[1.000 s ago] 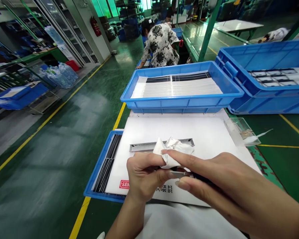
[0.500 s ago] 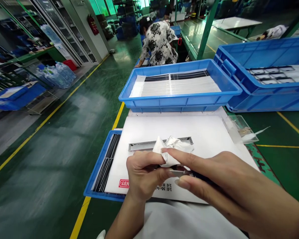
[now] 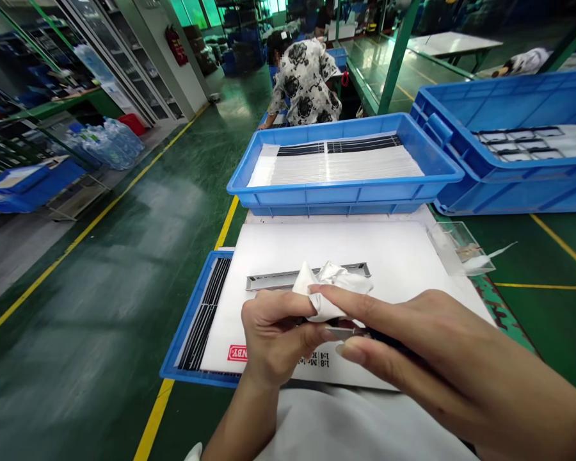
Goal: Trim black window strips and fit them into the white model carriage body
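Note:
My left hand (image 3: 273,336) is closed, pinching a crumpled white tissue (image 3: 336,282) between thumb and forefinger. Just below the tissue shows a flat metal piece (image 3: 340,332), its left end at my left thumb. My right hand (image 3: 422,346) is closed too: its forefinger presses on the tissue and its thumb sits under a slim dark object (image 3: 388,339) that runs back into the palm. Whether metal and dark part are one thing I cannot tell. Behind the tissue, a long narrow grey frame (image 3: 271,280) lies on the white board (image 3: 388,246), partly covered from view.
A blue crate (image 3: 345,192) of white and black strips stands behind the board, another blue crate (image 3: 532,186) to its right. At left below is a blue tray (image 3: 168,358) of black strips. A clear box (image 3: 461,243) sits at the right edge. A person (image 3: 307,83) bends further back.
Both hands keep the same grip on the tissue and the pieces under it. The whole view has shifted very slightly; nothing else visibly differs.

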`<state>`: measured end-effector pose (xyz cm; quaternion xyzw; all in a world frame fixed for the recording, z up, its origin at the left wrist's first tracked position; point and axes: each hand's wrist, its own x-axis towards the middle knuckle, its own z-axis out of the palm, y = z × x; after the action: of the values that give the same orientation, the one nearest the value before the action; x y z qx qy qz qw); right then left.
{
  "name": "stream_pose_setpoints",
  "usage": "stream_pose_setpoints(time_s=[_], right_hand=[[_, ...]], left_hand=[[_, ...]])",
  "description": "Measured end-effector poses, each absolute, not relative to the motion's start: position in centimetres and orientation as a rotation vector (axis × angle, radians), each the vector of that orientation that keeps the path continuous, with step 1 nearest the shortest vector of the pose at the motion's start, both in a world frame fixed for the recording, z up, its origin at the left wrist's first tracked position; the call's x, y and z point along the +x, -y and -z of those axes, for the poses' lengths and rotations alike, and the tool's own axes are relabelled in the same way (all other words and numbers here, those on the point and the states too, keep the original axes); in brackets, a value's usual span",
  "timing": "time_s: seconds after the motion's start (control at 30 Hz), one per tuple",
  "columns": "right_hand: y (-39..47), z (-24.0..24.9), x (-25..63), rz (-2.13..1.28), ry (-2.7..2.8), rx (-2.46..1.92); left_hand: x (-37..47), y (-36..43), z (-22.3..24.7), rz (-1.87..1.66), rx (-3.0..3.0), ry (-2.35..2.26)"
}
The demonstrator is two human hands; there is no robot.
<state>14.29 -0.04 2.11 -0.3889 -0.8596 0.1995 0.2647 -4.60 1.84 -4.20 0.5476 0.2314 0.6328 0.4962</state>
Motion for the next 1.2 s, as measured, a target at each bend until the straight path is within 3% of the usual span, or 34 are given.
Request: stream_pose_setpoints(time_s=[1.2], right_hand=[[0.05,-2.11,14.16,-0.554,2.35,-1.053]], left_hand=[[-4.85,-2.07,4.44,-1.55,1.337,-0.561]])
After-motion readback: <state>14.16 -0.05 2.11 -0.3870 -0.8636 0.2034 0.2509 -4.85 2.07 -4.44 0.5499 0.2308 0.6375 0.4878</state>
